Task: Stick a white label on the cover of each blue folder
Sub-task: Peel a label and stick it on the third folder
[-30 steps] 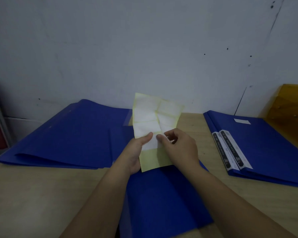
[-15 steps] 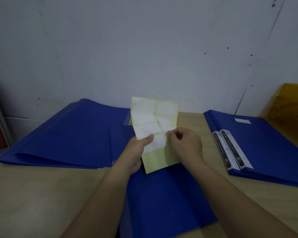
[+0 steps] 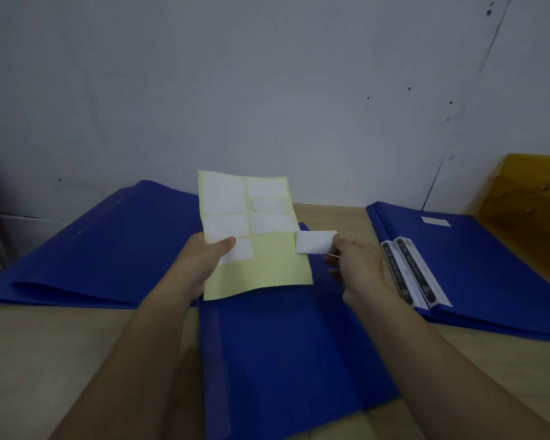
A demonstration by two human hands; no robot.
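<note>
My left hand holds up a yellow backing sheet that carries several white labels, thumb on its left edge. To the right of the sheet, my right hand pinches one peeled white label by its right end, clear of the sheet. A blue folder lies closed on the table right below both hands; no label shows on its visible cover. A stack of blue folders at the right has a white label on the top cover. More blue folders lie at the left.
The wooden table runs up to a grey wall. An amber plastic box stands at the far right behind the right stack. Two printed spine strips show on the right stack. A dark red object is at the far left edge.
My right hand has peeled a white label off the sheet and pulled it to the right. The left hand has kept hold of the sheet, which now stands flatter.
</note>
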